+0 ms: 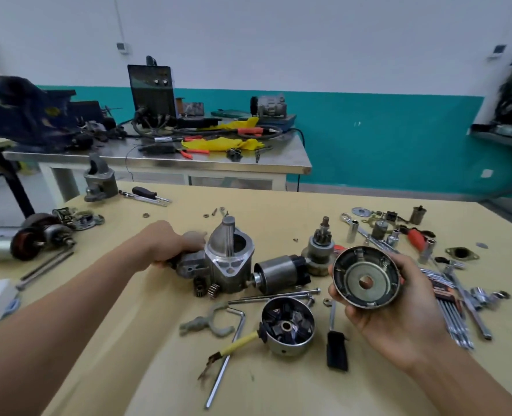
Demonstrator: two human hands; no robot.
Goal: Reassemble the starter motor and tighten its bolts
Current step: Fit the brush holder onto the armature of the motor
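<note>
The grey cast starter housing stands on the tan table, nose cone up. My left hand grips its left end. My right hand holds a round metal end cover above the table, its hollow side facing me. Between the two lies the cylindrical solenoid. The brush holder cup with a yellow-sleeved lead sits in front. Two long through bolts lie beside it. The pinion drive stands behind, and an armature lies at the far left.
A grey shift fork, a long hex key and a black-handled tool lie near the front. Sockets, wrenches and a hex key set crowd the right side. A second casting stands at the back left.
</note>
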